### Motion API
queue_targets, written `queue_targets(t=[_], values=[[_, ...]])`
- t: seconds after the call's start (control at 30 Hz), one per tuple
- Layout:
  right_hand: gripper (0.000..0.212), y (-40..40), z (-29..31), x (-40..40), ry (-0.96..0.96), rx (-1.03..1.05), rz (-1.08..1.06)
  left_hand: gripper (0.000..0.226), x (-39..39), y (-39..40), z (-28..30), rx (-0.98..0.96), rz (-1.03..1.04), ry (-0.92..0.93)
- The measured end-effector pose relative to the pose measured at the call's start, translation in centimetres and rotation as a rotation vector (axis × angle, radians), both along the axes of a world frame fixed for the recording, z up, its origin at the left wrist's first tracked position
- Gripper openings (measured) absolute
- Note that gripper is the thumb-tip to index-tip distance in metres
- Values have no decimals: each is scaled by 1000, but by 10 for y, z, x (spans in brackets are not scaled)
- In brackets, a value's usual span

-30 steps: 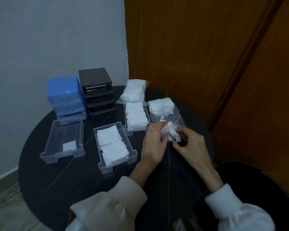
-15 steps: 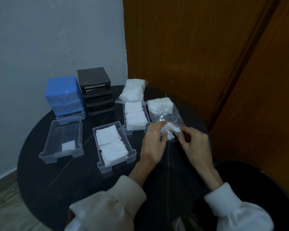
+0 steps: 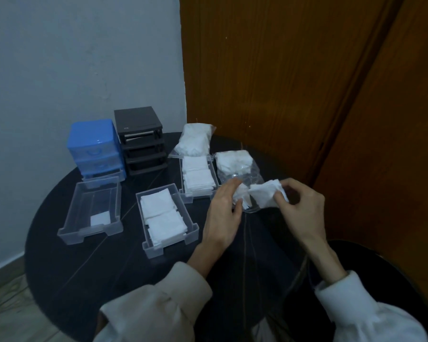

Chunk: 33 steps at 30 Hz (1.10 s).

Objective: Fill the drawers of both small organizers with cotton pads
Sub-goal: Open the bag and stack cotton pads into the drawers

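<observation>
A blue organizer (image 3: 94, 148) and a black organizer (image 3: 141, 139) stand at the table's back left. Three clear drawers lie out on the table: the left drawer (image 3: 69, 223) holds one cotton pad (image 3: 99, 217), the middle drawer (image 3: 190, 233) and the far drawer (image 3: 214, 174) hold stacks of pads. My right hand (image 3: 299, 208) pinches a bunch of white cotton pads (image 3: 265, 193) just outside the open plastic bag (image 3: 240, 174). My left hand (image 3: 223, 213) holds the bag's mouth with more pads at its fingertips.
A second bag of pads (image 3: 194, 141) lies at the back by the wooden door (image 3: 282, 70). The round dark table (image 3: 89, 272) sits against a grey wall. A dark stool edge (image 3: 381, 267) shows at lower right.
My right hand has drawn a bunch of pads out of the bag and shifted right. My left hand stays at the bag's mouth.
</observation>
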State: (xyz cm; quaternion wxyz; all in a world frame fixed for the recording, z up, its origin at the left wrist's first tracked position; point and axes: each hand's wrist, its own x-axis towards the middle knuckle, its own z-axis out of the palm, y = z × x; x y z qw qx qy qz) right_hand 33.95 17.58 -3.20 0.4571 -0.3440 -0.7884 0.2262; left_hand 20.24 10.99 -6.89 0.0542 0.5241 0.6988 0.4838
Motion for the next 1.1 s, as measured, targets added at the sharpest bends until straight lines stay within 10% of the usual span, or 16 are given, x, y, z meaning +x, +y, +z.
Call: queue_targets(t=[0.5,1.1], values=[[17,-44,0,-83,49,-257,374,37,-87,-109,14,154,409,-144],[12,-84,-13,-121,-219,-248,429,41,-93,-111,-7,68,299,-495]])
